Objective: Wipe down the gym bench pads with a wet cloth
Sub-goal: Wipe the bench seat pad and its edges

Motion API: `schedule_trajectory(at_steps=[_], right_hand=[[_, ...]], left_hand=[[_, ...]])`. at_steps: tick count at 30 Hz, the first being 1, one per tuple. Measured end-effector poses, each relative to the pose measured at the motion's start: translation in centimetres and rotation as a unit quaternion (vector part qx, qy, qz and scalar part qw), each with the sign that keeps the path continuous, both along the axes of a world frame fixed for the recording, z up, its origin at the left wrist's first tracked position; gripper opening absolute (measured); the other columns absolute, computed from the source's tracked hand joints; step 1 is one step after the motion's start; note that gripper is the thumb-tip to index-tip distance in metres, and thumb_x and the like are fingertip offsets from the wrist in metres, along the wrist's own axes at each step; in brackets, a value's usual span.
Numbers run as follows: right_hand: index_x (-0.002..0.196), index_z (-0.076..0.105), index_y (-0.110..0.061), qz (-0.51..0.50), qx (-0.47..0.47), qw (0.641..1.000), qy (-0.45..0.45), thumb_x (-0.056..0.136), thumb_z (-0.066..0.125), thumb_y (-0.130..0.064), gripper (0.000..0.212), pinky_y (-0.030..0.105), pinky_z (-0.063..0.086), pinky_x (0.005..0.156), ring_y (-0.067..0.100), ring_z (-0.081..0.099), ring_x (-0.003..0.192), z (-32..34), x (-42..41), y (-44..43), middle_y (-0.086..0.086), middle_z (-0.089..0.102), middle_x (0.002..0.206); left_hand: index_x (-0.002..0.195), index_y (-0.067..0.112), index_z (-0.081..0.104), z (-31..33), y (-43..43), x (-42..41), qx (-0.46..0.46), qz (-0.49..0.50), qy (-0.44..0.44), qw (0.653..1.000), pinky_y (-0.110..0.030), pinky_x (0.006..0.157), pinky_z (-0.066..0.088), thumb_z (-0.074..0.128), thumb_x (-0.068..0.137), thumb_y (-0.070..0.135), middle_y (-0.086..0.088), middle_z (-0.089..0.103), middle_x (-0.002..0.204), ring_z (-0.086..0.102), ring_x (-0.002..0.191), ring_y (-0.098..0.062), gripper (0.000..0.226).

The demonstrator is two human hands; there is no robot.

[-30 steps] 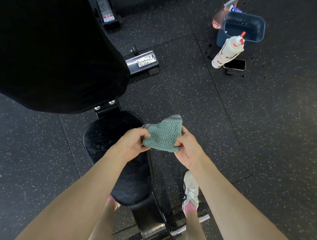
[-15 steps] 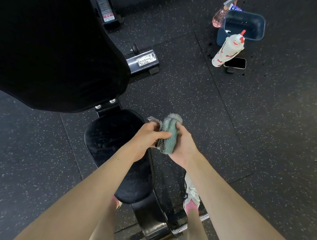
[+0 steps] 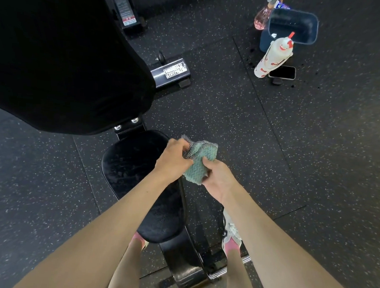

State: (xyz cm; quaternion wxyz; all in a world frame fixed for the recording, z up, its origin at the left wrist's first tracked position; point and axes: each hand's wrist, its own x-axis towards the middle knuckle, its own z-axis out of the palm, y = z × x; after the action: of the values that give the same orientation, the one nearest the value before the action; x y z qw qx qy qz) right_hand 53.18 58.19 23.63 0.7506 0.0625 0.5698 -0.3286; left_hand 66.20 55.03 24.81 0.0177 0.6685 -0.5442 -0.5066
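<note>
A teal knitted cloth with a dark mesh edge is folded between both hands, held in the air just right of the black seat pad. My left hand pinches its upper left part; my right hand grips its lower right side. The big black back pad rises at the upper left, tilted. The seat pad shows faint wet streaks. My left forearm hides part of the seat pad.
A blue bucket stands at the far right with a pink spray bottle behind it. A white and red bottle and a phone lie beside it. The bench foot and frame base sit on speckled rubber flooring. My shoes stand either side of the frame.
The cloth was spread flat between my hands a second ago. It has since been folded together, and my hands have closed in on each other.
</note>
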Motion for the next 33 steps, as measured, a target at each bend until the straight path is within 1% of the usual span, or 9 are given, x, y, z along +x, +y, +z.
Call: schedule_trajectory(at_steps=[3,7,15,19,22,24,27,31,33], right_hand=[[0.125,0.053,-0.003,0.041,-0.027,0.999,0.016,0.097,0.040,0.004,0.032,0.043,0.050,0.089,0.026,0.059,0.105,-0.2,-0.3,0.0,0.014,0.062,0.117],[0.122,0.053,-0.012,0.050,-0.062,0.997,-0.003,0.094,0.038,0.014,0.041,0.043,0.054,0.080,0.027,0.062,0.106,-0.1,-0.7,-0.1,0.014,0.061,0.121],[0.083,0.063,-0.006,0.041,-0.059,0.997,0.038,0.088,0.029,0.021,0.043,0.045,0.052,0.082,0.025,0.062,0.085,0.5,0.1,-1.5,0.009,0.069,0.083],[0.113,0.054,0.001,-0.106,0.017,0.992,-0.060,0.096,0.033,-0.012,0.030,0.050,0.048,0.095,0.035,0.057,0.109,-0.3,0.4,-1.6,0.021,0.059,0.119],[0.118,0.058,-0.006,-0.046,0.059,0.996,-0.039,0.093,0.046,-0.056,0.057,0.049,0.046,0.098,0.031,0.061,0.107,-1.0,0.7,-1.5,0.017,0.063,0.119],[0.107,0.063,-0.006,-0.022,0.058,0.997,-0.039,0.091,0.061,-0.040,0.038,0.047,0.047,0.099,0.028,0.063,0.099,-0.9,1.0,-1.5,0.017,0.066,0.110],[0.090,0.060,0.001,-0.137,0.086,0.986,-0.035,0.088,0.061,0.002,0.003,0.039,0.047,0.097,0.026,0.063,0.086,-1.6,1.6,-2.2,0.018,0.066,0.092],[0.115,0.054,0.004,-0.143,0.087,0.986,-0.001,0.059,0.081,0.008,0.062,0.030,0.032,0.113,0.021,0.054,0.120,-4.2,2.3,-3.1,0.013,0.063,0.116],[0.113,0.052,0.002,-0.057,0.091,0.991,0.083,0.068,0.081,0.005,0.054,0.025,0.034,0.107,0.019,0.049,0.122,-5.2,2.7,-3.6,0.006,0.058,0.116]], left_hand=[[0.127,0.017,0.047,0.1,-0.4,0.1,0.117,0.071,0.059,0.989,-0.028,0.092,0.044,0.071,0.084,0.027,0.000,0.039,0.126,0.051,0.108,-0.014,0.050],[0.115,0.016,0.063,0.2,-0.6,1.0,0.248,0.179,0.213,0.928,-0.031,0.090,0.050,0.067,0.087,0.028,0.002,0.070,0.110,0.065,0.101,-0.012,0.030],[0.103,0.009,0.067,-0.2,-0.1,0.7,0.197,0.315,0.270,0.888,-0.036,0.080,0.054,0.044,0.087,-0.017,-0.006,0.069,0.094,0.064,0.088,-0.020,0.039],[0.080,0.009,0.067,-0.4,-0.7,0.4,0.128,0.356,0.212,0.901,-0.032,0.075,0.054,0.037,0.088,-0.019,-0.005,0.066,0.083,0.062,0.078,-0.017,0.041],[0.079,0.011,0.069,-1.7,-0.6,0.6,0.072,0.305,0.151,0.938,-0.033,0.084,0.054,0.042,0.085,-0.017,-0.005,0.063,0.099,0.061,0.095,-0.021,0.039],[0.081,0.012,0.068,-2.2,-0.6,0.8,0.066,0.255,0.139,0.955,-0.033,0.091,0.051,0.044,0.085,-0.017,-0.005,0.055,0.109,0.057,0.105,-0.022,0.038],[0.083,0.010,0.071,-2.5,-1.0,1.3,0.106,0.234,0.192,0.947,-0.036,0.094,0.051,0.041,0.088,-0.017,-0.007,0.053,0.114,0.057,0.109,-0.023,0.040],[0.095,0.015,0.072,-3.2,-2.6,3.6,0.103,0.255,0.193,0.942,-0.029,0.092,0.051,0.043,0.089,-0.009,-0.008,0.061,0.116,0.058,0.111,-0.015,0.038],[0.106,0.019,0.069,-4.1,-3.5,5.3,0.020,0.192,0.073,0.978,-0.020,0.091,0.042,0.046,0.088,-0.007,-0.002,0.056,0.119,0.054,0.109,-0.010,0.039]])
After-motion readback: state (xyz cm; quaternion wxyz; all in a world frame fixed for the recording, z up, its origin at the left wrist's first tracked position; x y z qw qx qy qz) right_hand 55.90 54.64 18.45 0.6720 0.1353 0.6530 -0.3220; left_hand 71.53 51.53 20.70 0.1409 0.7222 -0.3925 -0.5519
